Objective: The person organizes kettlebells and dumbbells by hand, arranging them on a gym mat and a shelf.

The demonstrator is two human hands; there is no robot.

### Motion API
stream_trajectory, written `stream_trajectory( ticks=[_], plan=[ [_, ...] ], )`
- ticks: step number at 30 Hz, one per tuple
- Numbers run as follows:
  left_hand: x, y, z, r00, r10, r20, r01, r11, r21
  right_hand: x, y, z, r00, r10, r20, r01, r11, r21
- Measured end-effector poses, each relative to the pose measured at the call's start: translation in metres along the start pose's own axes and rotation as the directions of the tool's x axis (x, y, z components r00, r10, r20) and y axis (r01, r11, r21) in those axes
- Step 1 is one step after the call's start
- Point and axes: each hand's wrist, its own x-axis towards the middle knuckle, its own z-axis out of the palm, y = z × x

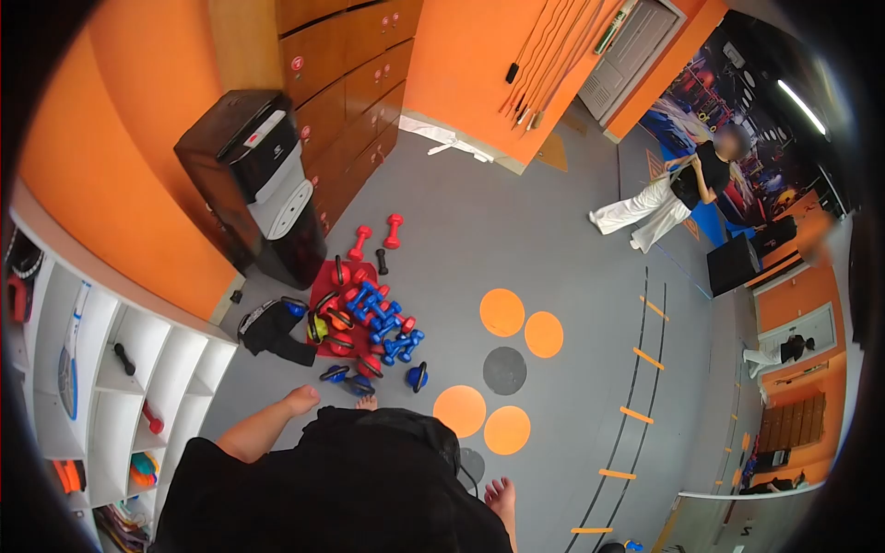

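Note:
My left hand (302, 399) is stretched forward above the floor, its fingers curled in, and no object shows in it. Just beyond it lie blue kettlebells (359, 385), with a crumpled black cloth or bag (277, 334) on the floor farther left. At the lower middle, my right hand (501, 498) holds nothing visible and its fingers are apart. A dark floor dot (471, 464) and an orange floor dot (507, 430) are nearest to it. My black clothing fills the bottom of the view, and toes of a bare foot (366, 403) show past it.
Red and blue dumbbells (376, 304) and kettlebells crowd a red mat (323, 281). White shelves (101, 359) stand at left, with a black water dispenser (263, 184) behind. A person (701, 175) stands by the mirror wall. An agility ladder (636, 415) lies at right.

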Motion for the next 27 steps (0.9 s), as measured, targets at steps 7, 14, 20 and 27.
stream_trajectory(
  ticks=[7, 14, 20, 27],
  plan=[
    [0.1, 0.211, -0.005, 0.947, 0.307, -0.095, -0.302, 0.951, 0.065, 0.018, -0.102, 0.004, 0.998, -0.046, 0.046, 0.038, 0.985, 0.168],
    [0.138, 0.316, 0.073, 0.944, 0.249, -0.215, -0.3, 0.919, -0.254, 0.13, -0.264, 0.041, 0.972, 0.042, 0.231, -0.019, 0.995, -0.103],
    [0.054, 0.232, 0.186, 0.969, -0.248, 0.006, 0.248, 0.967, 0.057, 0.172, -0.441, 0.058, 0.937, -0.215, 0.277, 0.333, 0.792, -0.512],
    [-0.044, 0.191, 0.307, 0.791, -0.607, 0.08, 0.61, 0.793, -0.015, 0.221, -0.566, 0.182, 0.804, -0.304, 0.51, 0.591, 0.498, -0.635]
  ],
)
